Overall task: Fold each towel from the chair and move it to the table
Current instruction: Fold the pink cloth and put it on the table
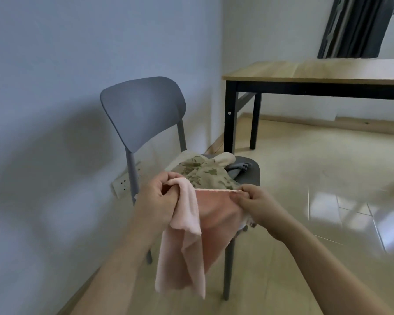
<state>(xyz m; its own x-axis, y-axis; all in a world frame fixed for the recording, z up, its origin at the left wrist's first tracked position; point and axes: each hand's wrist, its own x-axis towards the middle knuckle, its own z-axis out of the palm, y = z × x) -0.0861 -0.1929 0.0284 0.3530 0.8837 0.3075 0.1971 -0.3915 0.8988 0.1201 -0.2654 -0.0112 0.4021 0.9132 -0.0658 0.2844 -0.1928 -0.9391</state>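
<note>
- Head view: your left hand and right hand both pinched the pink towel, held over the chair.
- It looked soft and limp; you did best gripping the top corners.

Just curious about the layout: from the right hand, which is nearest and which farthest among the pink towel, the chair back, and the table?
1. Pink towel: pinched in the right hand itself.
2. Chair back: up and to the left, behind the seat.
3. Table: farthest, by the wall at upper right.
</note>
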